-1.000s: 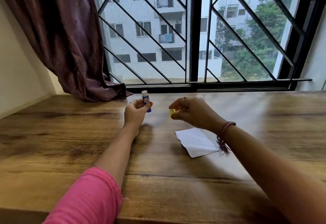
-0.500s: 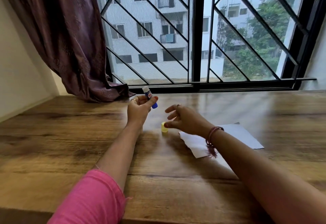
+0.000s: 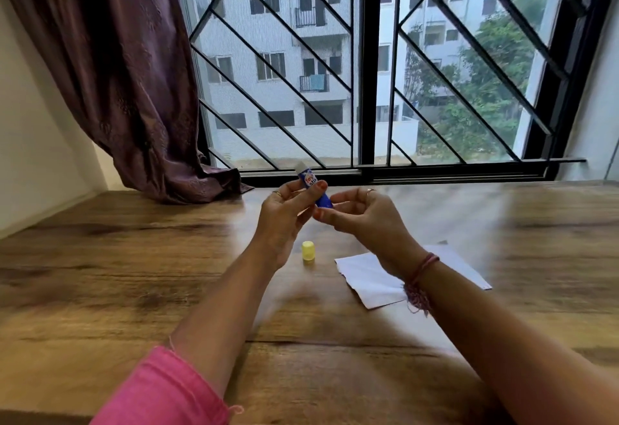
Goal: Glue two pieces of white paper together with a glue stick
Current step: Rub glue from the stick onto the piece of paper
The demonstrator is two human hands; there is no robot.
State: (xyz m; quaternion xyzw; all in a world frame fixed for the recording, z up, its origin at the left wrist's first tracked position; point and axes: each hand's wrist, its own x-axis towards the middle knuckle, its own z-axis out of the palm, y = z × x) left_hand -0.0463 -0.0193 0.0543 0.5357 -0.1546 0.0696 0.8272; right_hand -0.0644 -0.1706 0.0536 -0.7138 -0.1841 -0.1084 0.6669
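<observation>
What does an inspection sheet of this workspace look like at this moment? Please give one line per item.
Surface: wooden table, bare grain, no spills seen.
Job's things: glue stick uncapped, held tilted above the table; yellow cap standing on the table; white paper lying flat, partly hidden by the right forearm, so the number of sheets cannot be told.
Clutter: nothing seen.
Grippers: left hand holds the glue stick in its fingers; right hand has fingers at the stick's lower end.
Cables: nothing seen.
Surroundings: barred window behind the table, purple curtain at left.
</observation>
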